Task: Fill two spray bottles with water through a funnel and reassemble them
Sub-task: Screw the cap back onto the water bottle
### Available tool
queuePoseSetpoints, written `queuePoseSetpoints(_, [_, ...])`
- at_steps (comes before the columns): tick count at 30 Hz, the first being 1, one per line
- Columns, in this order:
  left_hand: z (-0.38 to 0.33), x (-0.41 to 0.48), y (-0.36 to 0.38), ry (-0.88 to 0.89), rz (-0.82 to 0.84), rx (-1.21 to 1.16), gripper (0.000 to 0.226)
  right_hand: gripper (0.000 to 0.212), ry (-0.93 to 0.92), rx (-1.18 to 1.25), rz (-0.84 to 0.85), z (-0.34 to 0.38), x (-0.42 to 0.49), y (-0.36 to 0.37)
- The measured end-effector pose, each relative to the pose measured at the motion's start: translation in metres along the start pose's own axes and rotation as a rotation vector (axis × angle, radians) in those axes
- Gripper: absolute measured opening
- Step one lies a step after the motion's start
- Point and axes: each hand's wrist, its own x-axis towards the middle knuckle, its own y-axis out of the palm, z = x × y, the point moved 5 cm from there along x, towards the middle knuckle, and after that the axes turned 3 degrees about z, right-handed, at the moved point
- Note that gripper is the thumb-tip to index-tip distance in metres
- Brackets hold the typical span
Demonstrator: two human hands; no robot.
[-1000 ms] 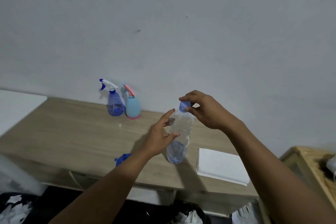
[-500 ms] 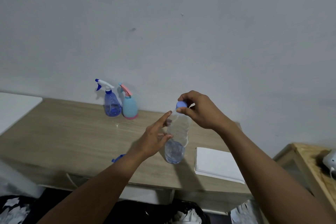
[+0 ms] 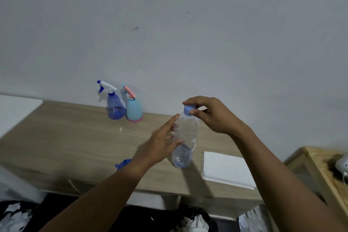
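Note:
A clear plastic water bottle (image 3: 185, 137) stands on the wooden table (image 3: 66, 137) with a little water at its bottom. My right hand (image 3: 212, 115) pinches its light-blue cap (image 3: 188, 109) from above. My left hand (image 3: 162, 143) holds the bottle's side, thumb in front and fingers stretched along it. Two spray bottles stand at the wall with their heads on: a see-through blue one (image 3: 114, 106) and a teal one with a pink trigger (image 3: 133, 108). A blue funnel (image 3: 123, 163) lies on the table, mostly hidden behind my left forearm.
A white stack of paper (image 3: 226, 170) lies right of the water bottle near the table's front edge. A white surface (image 3: 15, 109) adjoins the table at left. A wooden stand (image 3: 320, 167) with a white object is at far right. Dark bags lie under the table.
My view has shifted slightly. My right hand's fingers have turned around the cap. My left hand stays at the bottle's side, and the bottle stays where it stood.

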Motion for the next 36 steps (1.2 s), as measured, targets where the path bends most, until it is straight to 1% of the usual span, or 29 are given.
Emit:
queuePoseSetpoints(4, [0.0, 0.001, 0.004, -0.004, -0.036, 0.009, 0.088, 0.027, 0.08, 0.138, -0.148, -0.007, -0.001, 0.003])
queuePoseSetpoints(7, [-0.002, 0.002, 0.004, -0.009, -0.016, 0.006, 0.087, 0.025, 0.078, 0.155, -0.173, -0.007, -0.001, 0.005])
queuePoseSetpoints(9, [-0.003, 0.002, 0.004, -0.023, 0.002, 0.004, 0.085, 0.025, 0.066, 0.168, -0.12, -0.009, 0.0, 0.004])
queuePoseSetpoints(13, [-0.003, 0.004, 0.005, -0.034, 0.04, 0.006, 0.083, 0.035, 0.053, 0.193, 0.087, -0.005, 0.002, 0.0])
queuePoseSetpoints(15, [-0.002, 0.005, 0.004, -0.045, 0.053, -0.005, 0.083, 0.034, 0.055, 0.18, 0.137, -0.005, 0.004, -0.002])
queuePoseSetpoints(17, [-0.003, 0.005, 0.005, -0.045, 0.047, -0.011, 0.083, 0.029, 0.081, 0.19, 0.075, -0.009, 0.005, -0.003])
queuePoseSetpoints(20, [-0.001, 0.006, 0.006, -0.045, 0.041, 0.0, 0.083, 0.024, 0.117, 0.268, -0.112, -0.014, 0.005, 0.003])
queuePoseSetpoints(23, [0.001, 0.007, 0.006, -0.06, 0.04, 0.002, 0.084, 0.024, 0.085, 0.307, -0.237, -0.016, 0.004, 0.014])
queuePoseSetpoints(25, [0.0, 0.008, 0.006, -0.064, 0.038, -0.004, 0.084, 0.019, 0.068, 0.316, -0.254, -0.018, 0.003, 0.014])
queuePoseSetpoints(26, [0.0, 0.008, 0.007, -0.068, 0.035, -0.003, 0.084, 0.017, 0.066, 0.326, -0.232, -0.018, 0.002, 0.012])
queuePoseSetpoints(28, [-0.001, 0.009, 0.008, -0.07, 0.024, 0.0, 0.084, 0.019, 0.063, 0.338, -0.177, -0.019, 0.0, 0.01])
queuePoseSetpoints(29, [0.0, 0.01, 0.008, -0.065, 0.016, 0.001, 0.084, 0.02, 0.062, 0.336, -0.175, -0.02, -0.001, 0.009])
queuePoseSetpoints(31, [0.002, 0.011, 0.008, -0.049, 0.004, -0.004, 0.082, 0.021, 0.065, 0.341, -0.237, -0.02, -0.002, 0.009])
queuePoseSetpoints(33, [0.003, 0.011, 0.009, -0.04, 0.003, -0.005, 0.081, 0.021, 0.064, 0.318, -0.336, -0.02, -0.001, 0.012])
queuePoseSetpoints(36, [0.003, 0.012, 0.012, -0.063, -0.001, 0.023, 0.084, 0.025, 0.043, 0.279, -0.435, -0.019, -0.001, 0.018])
